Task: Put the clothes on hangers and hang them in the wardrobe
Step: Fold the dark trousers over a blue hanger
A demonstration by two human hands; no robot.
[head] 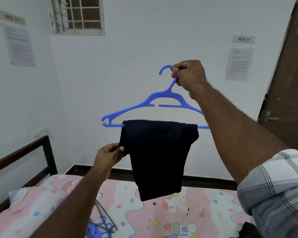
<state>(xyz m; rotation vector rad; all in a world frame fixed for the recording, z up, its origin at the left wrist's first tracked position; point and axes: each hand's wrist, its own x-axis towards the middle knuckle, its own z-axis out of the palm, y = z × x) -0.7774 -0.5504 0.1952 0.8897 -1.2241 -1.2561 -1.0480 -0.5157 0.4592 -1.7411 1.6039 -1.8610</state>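
R hand [189,77] is clamped round the neck of the blue hanger [151,102] just under its hook, holding it up in mid-air; L hand [110,156] pinches the left edge of the dark folded garment [157,157], thumb on the front of the cloth. Garment hangs doubled over the hanger's bottom bar, above the bed [162,217] w/ more hangers [101,225] lying below. Looks soft, light & prob. slippery on smooth plastic, so best carried by the neck, hanger kept level; wardrobe not in view.
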